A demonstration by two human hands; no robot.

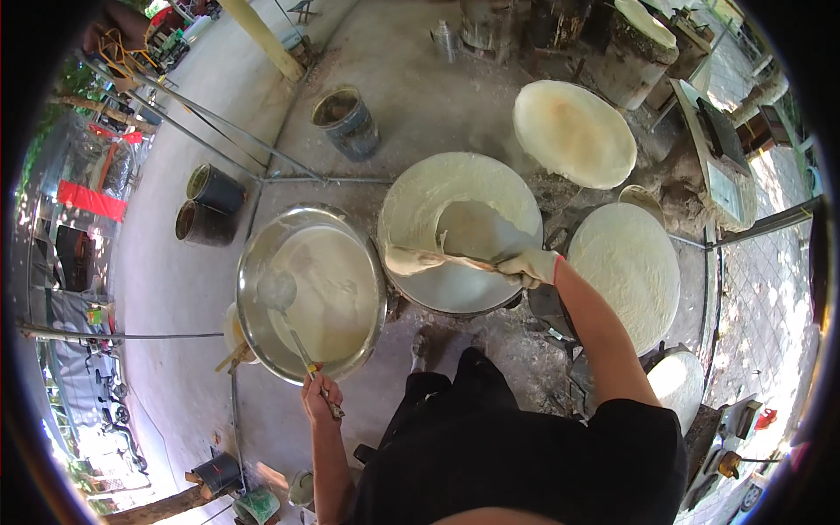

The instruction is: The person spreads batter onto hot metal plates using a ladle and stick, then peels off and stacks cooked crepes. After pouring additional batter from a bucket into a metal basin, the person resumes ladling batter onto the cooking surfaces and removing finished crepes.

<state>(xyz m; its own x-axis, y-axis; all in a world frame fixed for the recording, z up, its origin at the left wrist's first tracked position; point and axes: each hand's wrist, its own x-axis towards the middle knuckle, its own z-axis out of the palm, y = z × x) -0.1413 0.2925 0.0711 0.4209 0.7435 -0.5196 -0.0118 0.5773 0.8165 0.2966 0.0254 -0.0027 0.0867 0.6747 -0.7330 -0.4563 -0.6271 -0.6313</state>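
Observation:
My left hand (322, 396) is closed around the handle of a ladle (278, 290). The ladle's bowl rests at the left side of the pale batter (328, 271) in a wide steel basin (378, 325). My right hand (532, 267), in a light work glove, is over a big round griddle (464, 293). It is closed on a batter-coated spreader (418, 260) that reaches left across the griddle; its exact shape is hard to make out. Cream-coloured batter (411, 197) coats the far and left parts of the griddle, while the near part shows smooth metal.
To the right stands another round griddle covered by a pale pancake (626, 271). A browned round pancake (575, 131) lies farther back. Dark buckets (346, 122) stand on the concrete floor beyond the basin. Metal rails (328, 179) run low around the work area.

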